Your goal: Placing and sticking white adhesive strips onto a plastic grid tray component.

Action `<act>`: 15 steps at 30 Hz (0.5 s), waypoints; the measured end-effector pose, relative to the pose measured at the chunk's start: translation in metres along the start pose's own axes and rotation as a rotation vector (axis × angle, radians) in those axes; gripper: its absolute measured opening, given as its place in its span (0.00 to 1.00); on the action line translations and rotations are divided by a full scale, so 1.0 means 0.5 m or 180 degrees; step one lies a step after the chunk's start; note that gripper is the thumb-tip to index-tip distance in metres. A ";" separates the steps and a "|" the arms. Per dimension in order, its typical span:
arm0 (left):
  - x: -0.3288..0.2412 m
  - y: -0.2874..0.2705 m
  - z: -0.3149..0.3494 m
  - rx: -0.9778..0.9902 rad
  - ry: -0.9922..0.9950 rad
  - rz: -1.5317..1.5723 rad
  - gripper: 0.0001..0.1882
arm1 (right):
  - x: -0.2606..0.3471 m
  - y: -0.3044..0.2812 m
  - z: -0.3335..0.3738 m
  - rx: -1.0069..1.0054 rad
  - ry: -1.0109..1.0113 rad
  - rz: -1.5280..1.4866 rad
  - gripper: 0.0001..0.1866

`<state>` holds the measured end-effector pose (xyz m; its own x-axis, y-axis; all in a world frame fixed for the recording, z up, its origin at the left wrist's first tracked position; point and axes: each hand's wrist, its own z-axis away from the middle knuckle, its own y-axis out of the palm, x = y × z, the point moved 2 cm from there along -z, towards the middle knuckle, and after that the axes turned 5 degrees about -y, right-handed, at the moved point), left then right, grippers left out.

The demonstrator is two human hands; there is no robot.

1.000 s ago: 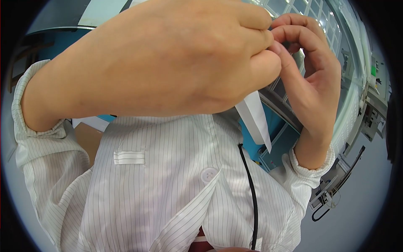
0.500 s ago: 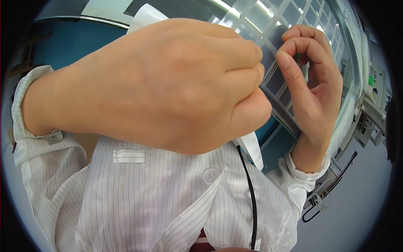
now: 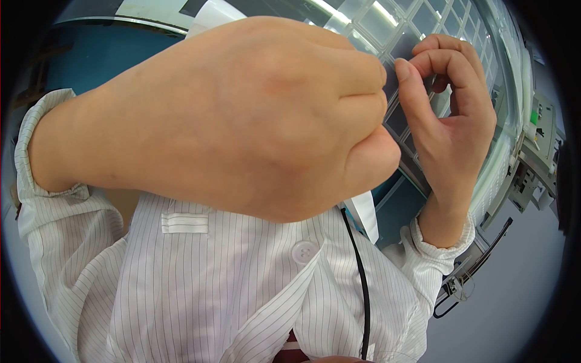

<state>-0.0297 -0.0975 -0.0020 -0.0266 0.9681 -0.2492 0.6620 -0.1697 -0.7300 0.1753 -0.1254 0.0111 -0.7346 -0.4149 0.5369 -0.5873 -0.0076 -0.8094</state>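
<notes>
My left hand (image 3: 266, 121) fills the middle of the view, its back turned up and its fingers curled closed. Whatever those fingers may hold is hidden behind the hand. To its right is my right hand (image 3: 457, 118), raised with its fingers bent. The thumb tip there lies close against the index fingertip in a pinch, and anything between them is too small to make out. Behind both hands a clear plastic tray (image 3: 417, 21) with many rectangular compartments is partly covered by them.
A white rounded piece (image 3: 212, 18) stands behind my left wrist. The blue surface (image 3: 91, 60) lies at the far left. A white strip (image 3: 363, 221) and a black cord (image 3: 361, 284) hang by my striped coat (image 3: 200, 284). Grey equipment (image 3: 538, 151) stands at the right.
My left hand has shifted slightly right and up. The right thumb has risen past the index fingertip, and the other fingers stay bent.
</notes>
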 end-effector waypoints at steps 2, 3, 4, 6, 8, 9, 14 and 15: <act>0.001 0.003 0.005 -0.0015 0.0003 0.0013 0.09 | 0.001 -0.002 0.001 -0.0008 -0.0063 0.0190 0.06; 0.001 0.005 0.007 -0.0022 0.0003 0.0023 0.09 | -0.008 -0.008 0.004 0.0046 0.0124 -0.0254 0.06; 0.002 0.007 0.009 -0.0021 -0.0003 0.0018 0.09 | -0.017 -0.011 0.006 0.0101 0.0306 -0.0704 0.05; 0.002 0.009 0.011 -0.0148 0.0022 -0.0006 0.09 | -0.025 -0.013 0.007 0.0148 0.0206 -0.0832 0.05; 0.003 0.017 0.017 -0.0228 0.0010 -0.0010 0.09 | -0.025 -0.014 0.005 0.0191 0.0107 -0.0947 0.05; 0.003 0.022 0.021 -0.0305 0.0001 -0.0011 0.09 | -0.023 -0.014 0.004 0.0265 0.0101 -0.0903 0.05; 0.005 0.003 0.010 -0.0241 -0.0038 0.0074 0.09 | -0.020 -0.012 0.002 0.0307 -0.0059 -0.0708 0.06; 0.004 -0.006 0.002 0.0051 -0.0053 0.0140 0.09 | -0.020 -0.013 0.004 0.0264 -0.0026 -0.0750 0.06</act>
<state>-0.0325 -0.0952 -0.0012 -0.0102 0.9564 -0.2917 0.6507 -0.2152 -0.7282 0.1870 -0.1230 0.0105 -0.5778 -0.4001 0.7114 -0.7118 -0.1796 -0.6791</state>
